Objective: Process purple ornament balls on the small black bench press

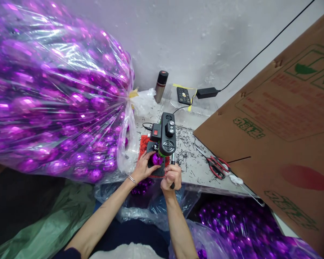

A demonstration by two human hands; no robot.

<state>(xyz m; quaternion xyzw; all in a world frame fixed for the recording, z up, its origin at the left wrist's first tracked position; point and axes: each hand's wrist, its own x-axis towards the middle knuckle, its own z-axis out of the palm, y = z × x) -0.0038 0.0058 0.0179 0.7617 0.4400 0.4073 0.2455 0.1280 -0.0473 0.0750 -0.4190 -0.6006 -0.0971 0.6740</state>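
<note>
"Shiny purple ball, where exactly?"

"Under the lower end of the black machine with two round grilles, above a dark base plate on a red mat."

"And the fingers?"

"The left hand has its thumb and forefinger curved around the ball, holding it from two sides. The right hand has its fingers closed around the black lever handle just beside the machine."

"What could go wrong?"

"The left fingertips are the worry, I'd say — they sit close under the machine, so if the lever moves it, they might get pinched. A round, glossy ball could also roll or slip if that grip is loose, and too much pressure might dent it."

"Anything on the surface?"

"Loose black bits lie scattered beside the machine; some could stick to the ball. The red-and-black-handled scissors lie to the right, well apart from both hands — a sleeve or forearm sweeping that way could catch them."

"Can you see what touches the ball's top?"

"No, the machine's end hides it, so I can't tell whether it's centred."
</note>
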